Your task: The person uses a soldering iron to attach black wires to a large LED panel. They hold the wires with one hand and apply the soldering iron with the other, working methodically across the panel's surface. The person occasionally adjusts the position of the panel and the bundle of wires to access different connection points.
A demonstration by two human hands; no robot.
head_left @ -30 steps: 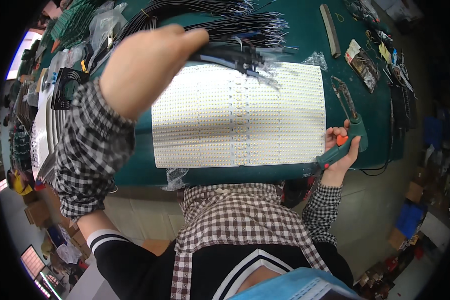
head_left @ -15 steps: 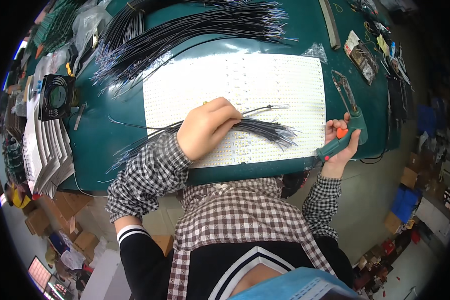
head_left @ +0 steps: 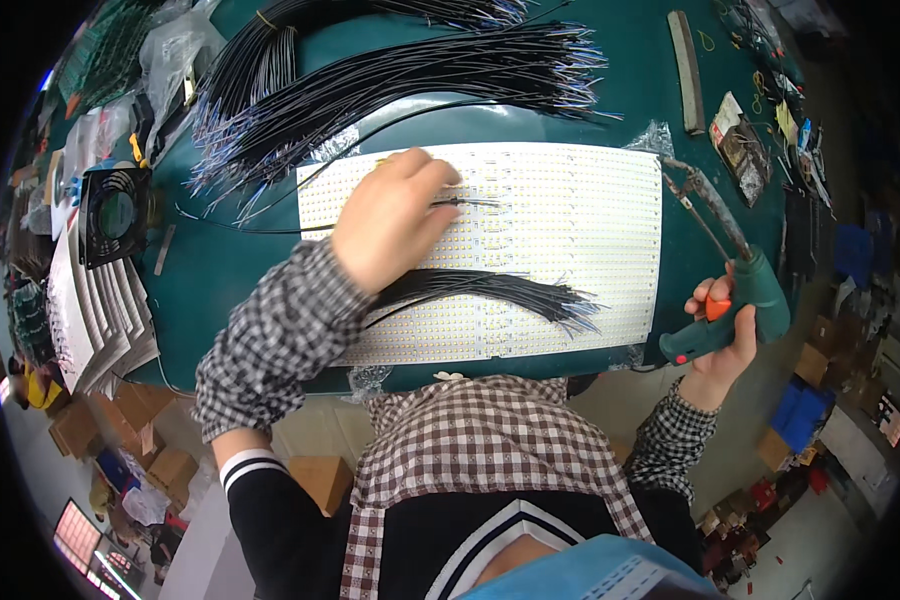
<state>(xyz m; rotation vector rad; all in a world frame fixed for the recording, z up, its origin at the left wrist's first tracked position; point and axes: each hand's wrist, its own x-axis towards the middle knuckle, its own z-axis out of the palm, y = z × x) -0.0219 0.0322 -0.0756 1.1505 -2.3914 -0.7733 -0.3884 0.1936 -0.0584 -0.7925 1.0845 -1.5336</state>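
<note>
As left fingers (head_left: 440, 176) pinch a wire (head_left: 475, 203), jutting past them, right fingers (head_left: 744, 325) clasp soldering gun (head_left: 765, 290)

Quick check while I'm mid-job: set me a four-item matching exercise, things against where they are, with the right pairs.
1. soldering gun
2. black fan
3. smaller black wire bundle
4. grey bar

A. beyond the far right corner of the white LED board
B. in the right hand
C. lying on the board
D. left of the board

Pairs: 1-B, 2-D, 3-C, 4-A
</note>
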